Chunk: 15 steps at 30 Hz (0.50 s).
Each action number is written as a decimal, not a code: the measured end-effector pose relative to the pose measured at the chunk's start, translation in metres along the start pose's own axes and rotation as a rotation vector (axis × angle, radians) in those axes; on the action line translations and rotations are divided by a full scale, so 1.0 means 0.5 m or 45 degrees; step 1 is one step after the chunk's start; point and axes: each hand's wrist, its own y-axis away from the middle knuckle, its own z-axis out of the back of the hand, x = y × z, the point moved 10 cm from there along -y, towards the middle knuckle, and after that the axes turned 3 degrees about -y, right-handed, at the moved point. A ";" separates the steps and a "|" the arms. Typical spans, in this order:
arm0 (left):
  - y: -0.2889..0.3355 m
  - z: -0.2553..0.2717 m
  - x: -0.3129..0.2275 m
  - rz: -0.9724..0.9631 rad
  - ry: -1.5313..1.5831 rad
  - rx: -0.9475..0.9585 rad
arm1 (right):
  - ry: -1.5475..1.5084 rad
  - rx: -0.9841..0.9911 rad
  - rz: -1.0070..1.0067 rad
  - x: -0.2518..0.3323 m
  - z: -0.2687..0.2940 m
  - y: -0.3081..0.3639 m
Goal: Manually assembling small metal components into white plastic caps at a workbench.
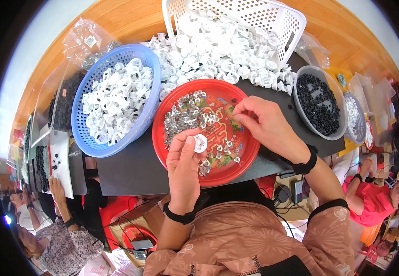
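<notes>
My left hand (183,158) holds a small round white plastic part (200,143) between thumb and fingertips, above the near left of a red plate (252,158). The plate has a printed pattern. Small shiny metal pieces (180,117) are heaped on its left side, with several scattered toward the near right. Over the plate's right side, my right hand (267,123) has thumb and fingers pinched together. Whatever lies between those fingertips, if anything, is too small to make out.
At left, a blue basket (139,131) holds white plastic parts. A tipped white basket (292,25) spills more of them behind the plate. A bowl of black pieces (318,105) stands at right. People sit at both sides, one with a hand (59,191) on the neighbouring table.
</notes>
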 end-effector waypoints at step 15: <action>-0.004 0.006 0.009 -0.041 0.000 0.013 | 0.674 0.331 0.161 0.026 -0.142 -0.019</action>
